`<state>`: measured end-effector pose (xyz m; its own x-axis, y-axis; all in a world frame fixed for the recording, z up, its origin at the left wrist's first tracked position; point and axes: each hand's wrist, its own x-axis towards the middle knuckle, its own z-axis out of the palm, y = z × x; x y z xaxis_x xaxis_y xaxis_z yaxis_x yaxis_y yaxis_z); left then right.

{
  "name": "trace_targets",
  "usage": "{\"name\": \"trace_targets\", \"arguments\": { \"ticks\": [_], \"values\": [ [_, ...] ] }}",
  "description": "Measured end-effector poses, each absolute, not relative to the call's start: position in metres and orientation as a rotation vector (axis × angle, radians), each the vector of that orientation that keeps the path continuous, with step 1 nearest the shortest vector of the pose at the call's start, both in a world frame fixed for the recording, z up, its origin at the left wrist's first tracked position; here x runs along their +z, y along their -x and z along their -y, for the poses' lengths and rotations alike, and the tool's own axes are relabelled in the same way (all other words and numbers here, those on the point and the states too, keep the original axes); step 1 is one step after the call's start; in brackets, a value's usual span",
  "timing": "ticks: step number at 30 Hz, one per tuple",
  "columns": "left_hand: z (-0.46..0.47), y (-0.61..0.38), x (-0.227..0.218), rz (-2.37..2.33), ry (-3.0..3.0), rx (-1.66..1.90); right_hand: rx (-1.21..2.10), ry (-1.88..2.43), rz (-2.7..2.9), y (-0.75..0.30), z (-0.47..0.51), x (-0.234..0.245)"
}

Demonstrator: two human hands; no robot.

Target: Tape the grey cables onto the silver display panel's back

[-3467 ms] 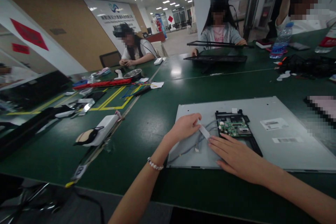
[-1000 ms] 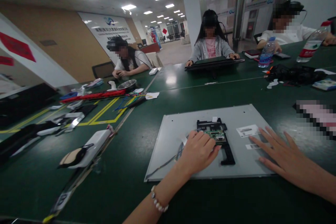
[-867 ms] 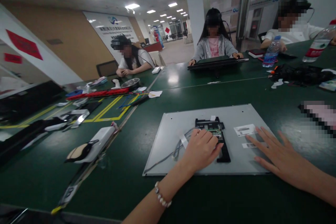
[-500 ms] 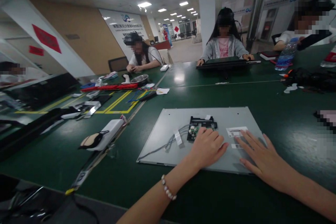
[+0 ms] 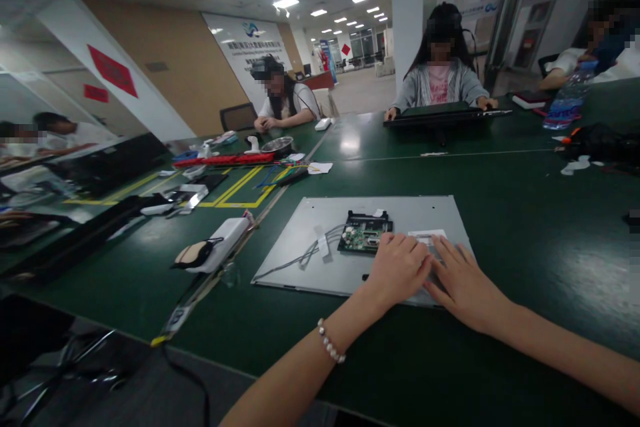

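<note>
A grey metal panel [image 5: 295, 247] lies flat on the green table. A small green circuit board in a black frame [image 5: 364, 235] sits on it, with thin cables and white tape [image 5: 320, 250] running off to the left. My left hand [image 5: 399, 268], a bead bracelet on its wrist, rests palm down on the panel just right of the board, fingers loosely bent and holding nothing. Beside it, touching it, is my right hand [image 5: 463, 285]. It lies flat on the panel's near right part with fingers spread over a white label [image 5: 425, 236].
A white device with a tan pad [image 5: 210, 250] lies left of the panel by a table seam. Tools, a red strip [image 5: 220, 160] and a metal bowl [image 5: 277, 144] sit further back. Three other people work at the far side, one with a black monitor frame [image 5: 445, 115]. Bottle [image 5: 567, 97] far right.
The panel has turned under my hands, so the board now sits further from me. My right hand slid left until it touches my left hand. Earlier my left hand pinched the white tape.
</note>
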<state>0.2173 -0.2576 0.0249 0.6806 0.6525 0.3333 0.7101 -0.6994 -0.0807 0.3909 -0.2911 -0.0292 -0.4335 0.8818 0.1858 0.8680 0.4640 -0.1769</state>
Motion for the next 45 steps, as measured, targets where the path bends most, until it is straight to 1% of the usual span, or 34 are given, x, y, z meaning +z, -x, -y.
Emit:
{"name": "trace_targets", "arguments": {
  "ticks": [5,10,13,16,23,35,41,45],
  "values": [
    [0.252,-0.214,0.027,1.293,2.584,-0.381,0.121,1.518,2.485,-0.373,0.284,-0.023],
    [0.235,-0.195,0.024,1.615,2.282,-0.358,0.213,1.548,2.474,-0.362,0.279,-0.016],
    [0.222,-0.180,0.015,1.859,2.113,-0.250,0.254,1.561,2.474,-0.361,0.278,-0.014],
    [0.214,-0.172,0.008,2.024,2.067,-0.150,0.270,1.566,2.477,-0.363,0.278,-0.014],
    [0.197,-0.170,0.007,2.105,2.058,-0.131,0.275,1.568,2.482,-0.364,0.277,-0.013],
    [0.129,-0.143,0.011,2.283,1.936,-0.105,0.272,1.553,2.485,-0.366,0.277,-0.009],
    [0.122,-0.140,0.010,2.310,1.920,-0.081,0.268,1.543,2.475,-0.366,0.277,-0.009],
    [0.121,-0.131,0.015,2.286,1.972,-0.135,0.266,1.536,2.476,-0.366,0.277,-0.008]
  ]
}}
